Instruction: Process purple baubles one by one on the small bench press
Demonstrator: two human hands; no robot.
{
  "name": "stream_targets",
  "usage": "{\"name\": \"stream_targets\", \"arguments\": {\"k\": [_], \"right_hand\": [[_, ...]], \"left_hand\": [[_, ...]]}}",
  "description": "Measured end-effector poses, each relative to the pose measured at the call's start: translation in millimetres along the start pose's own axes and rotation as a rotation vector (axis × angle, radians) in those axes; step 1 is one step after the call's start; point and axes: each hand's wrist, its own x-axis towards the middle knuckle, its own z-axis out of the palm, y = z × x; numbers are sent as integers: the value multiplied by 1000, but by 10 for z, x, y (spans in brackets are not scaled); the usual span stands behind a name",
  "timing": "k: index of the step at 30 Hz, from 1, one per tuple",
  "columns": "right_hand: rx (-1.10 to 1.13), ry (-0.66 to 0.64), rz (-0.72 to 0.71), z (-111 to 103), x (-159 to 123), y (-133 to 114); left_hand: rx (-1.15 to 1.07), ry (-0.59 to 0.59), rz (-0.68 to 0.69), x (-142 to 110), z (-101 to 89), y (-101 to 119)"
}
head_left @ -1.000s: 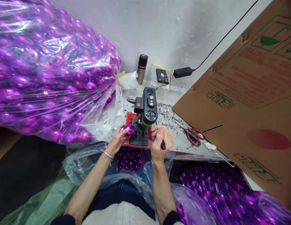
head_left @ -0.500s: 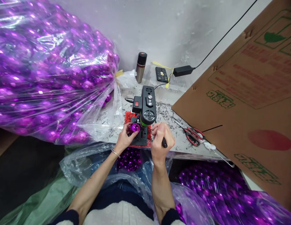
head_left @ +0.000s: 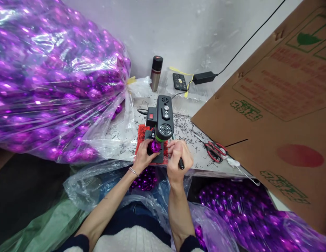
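My left hand [head_left: 144, 155] pinches a shiny purple bauble [head_left: 154, 146] between thumb and fingers. The bauble sits over the dark base plate [head_left: 159, 158] of a small black bench machine [head_left: 165, 115], right below its green-ringed head. To the right of the machine, my right hand [head_left: 179, 159] is closed in a fist. A black handle [head_left: 181, 163] pokes out of its lower side; the rest of that handle is hidden by the fingers. Under the machine lies a red mat [head_left: 141, 131] strewn with dark shavings.
A big clear bag of purple baubles [head_left: 60, 87] fills the left. Behind stand a flask [head_left: 156, 73], a phone [head_left: 180, 81] and a power adapter [head_left: 205, 77]. Red-handled scissors [head_left: 214, 151] lie beside a cardboard box [head_left: 270, 115]. More purple baubles [head_left: 231, 199] are below the table edge.
My left hand has brought the bauble slightly right and nearer me, under the machine's head. My right fist keeps its grip on the black handle. The whole view has shifted a little.
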Motion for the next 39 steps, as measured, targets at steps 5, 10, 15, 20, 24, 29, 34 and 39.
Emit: {"name": "stream_targets", "arguments": {"k": [5, 10, 15, 20, 24, 29, 34, 39], "right_hand": [[2, 18, -54, 5, -88, 55], [-42, 62, -109, 87, -315, 239], [-42, 128, -176, 185, -471, 440], [22, 168, -179, 237, -480, 471], [23, 187, -169, 255, -485, 454], [54, 202, -165, 273, -496, 466], [58, 211, -166, 279, -507, 490], [28, 225, -169, 281, -519, 508]], "left_hand": [[-8, 5, 3, -38, 65, -83], [-5, 21, 3, -57, 76, -127], [6, 17, 23, -63, 78, -134], [1, 22, 50, -82, 81, -142], [8, 31, 61, -90, 90, -147], [15, 25, 56, -89, 104, -146], [6, 32, 67, -89, 116, -141], [1, 17, 36, -83, 120, -137]]}}
